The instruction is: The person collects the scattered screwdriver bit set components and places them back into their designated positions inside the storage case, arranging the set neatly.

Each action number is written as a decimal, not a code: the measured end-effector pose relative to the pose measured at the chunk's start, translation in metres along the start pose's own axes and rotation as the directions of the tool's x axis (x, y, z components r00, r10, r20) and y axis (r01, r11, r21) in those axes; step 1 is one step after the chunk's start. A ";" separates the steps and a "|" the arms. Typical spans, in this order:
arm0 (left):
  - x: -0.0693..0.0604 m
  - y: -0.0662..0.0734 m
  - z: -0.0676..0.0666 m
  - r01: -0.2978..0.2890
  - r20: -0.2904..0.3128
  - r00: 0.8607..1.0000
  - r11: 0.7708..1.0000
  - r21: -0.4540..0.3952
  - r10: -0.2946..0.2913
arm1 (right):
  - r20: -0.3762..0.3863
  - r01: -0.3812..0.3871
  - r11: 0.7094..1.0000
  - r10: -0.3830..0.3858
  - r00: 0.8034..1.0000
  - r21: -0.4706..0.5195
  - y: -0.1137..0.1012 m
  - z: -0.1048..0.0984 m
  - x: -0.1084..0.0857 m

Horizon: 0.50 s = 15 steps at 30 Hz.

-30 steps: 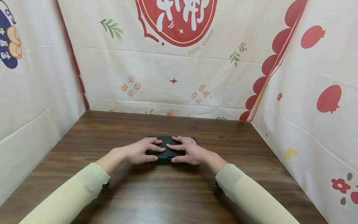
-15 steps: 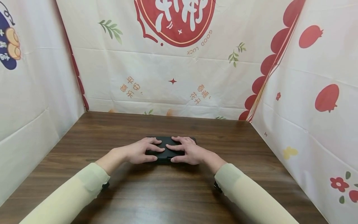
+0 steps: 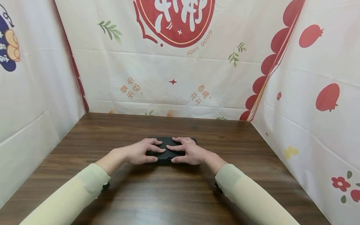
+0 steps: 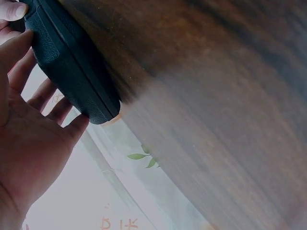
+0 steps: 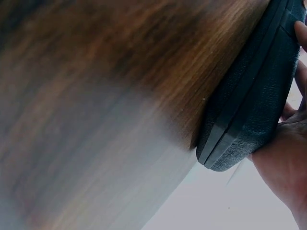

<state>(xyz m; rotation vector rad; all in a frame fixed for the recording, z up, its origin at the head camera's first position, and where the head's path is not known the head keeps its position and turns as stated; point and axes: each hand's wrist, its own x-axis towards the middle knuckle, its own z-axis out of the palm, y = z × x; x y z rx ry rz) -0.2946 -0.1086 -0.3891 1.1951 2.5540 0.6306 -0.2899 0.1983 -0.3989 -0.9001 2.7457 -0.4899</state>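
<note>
A black hard case (image 3: 167, 141) with rounded corners lies flat on the brown wooden table (image 3: 166, 193). My left hand (image 3: 139, 153) rests on its left half with fingers spread and the thumb along the near edge. On the right half, my right hand (image 3: 194, 153) lies the same way, the two hands' fingertips almost meeting in the middle. Both wrist views bring out the grainy surface of the case (image 4: 72, 62) and a seam running round its side. A small dark latch-like part (image 3: 169, 159) shows at the near edge beside the right thumb. The inside is hidden.
Printed white cloth (image 3: 157, 68) hangs behind the table's far edge. More cloth closes in the left side (image 3: 31, 93) and the right side (image 3: 306, 125). Dark bands (image 3: 105, 187) show under the sleeve cuffs.
The head view has shifted very slightly. Hands and case keep their places.
</note>
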 end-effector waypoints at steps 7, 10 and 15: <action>0.000 0.002 -0.003 0.033 0.025 0.999 0.999 0.020 -0.033 | -0.020 0.017 1.000 -0.016 1.000 0.008 0.000 0.001 0.002; -0.002 0.005 -0.003 0.060 0.035 0.998 0.998 0.012 -0.061 | -0.020 0.012 1.000 -0.012 1.000 0.009 0.002 0.002 -0.002; -0.010 0.002 -0.007 0.134 -0.057 0.990 0.991 0.028 -0.132 | -0.090 -0.011 1.000 0.010 0.996 -0.012 0.009 -0.004 -0.020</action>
